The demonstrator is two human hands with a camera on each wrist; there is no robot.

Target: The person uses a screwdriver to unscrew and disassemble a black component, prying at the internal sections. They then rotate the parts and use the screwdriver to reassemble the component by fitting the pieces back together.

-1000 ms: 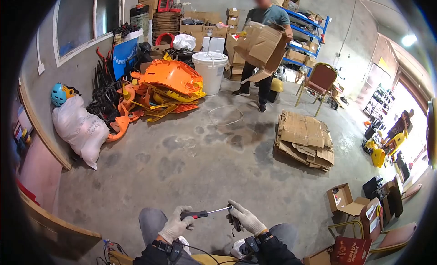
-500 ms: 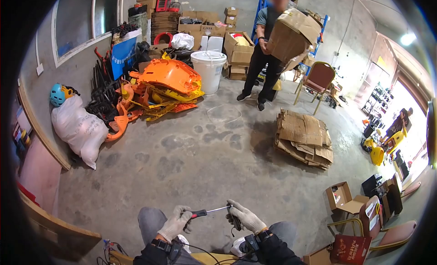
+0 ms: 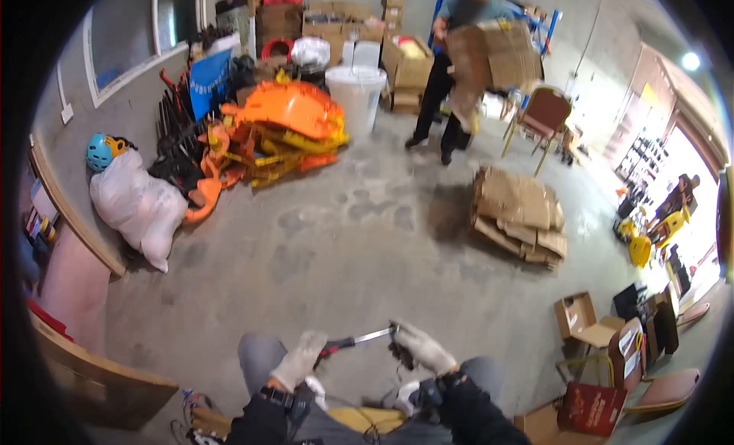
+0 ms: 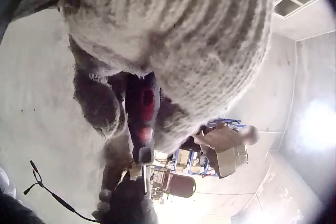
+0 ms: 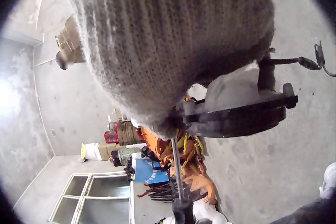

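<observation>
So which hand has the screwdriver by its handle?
The left hand. Its fingers curl round the red-and-black handle of the screwdriver. The right hand is at the metal shaft's other end, holding a dark part instead.

I can't read any word, brand or number for certain from here. At the far left I make out pale characters on a blue board (image 3: 209, 82), too blurred for me to read in the head view and too small in the right wrist view. At the near right I see light lettering across a red box (image 3: 592, 408), tilted and smeared, and I can't spell it out.
</observation>
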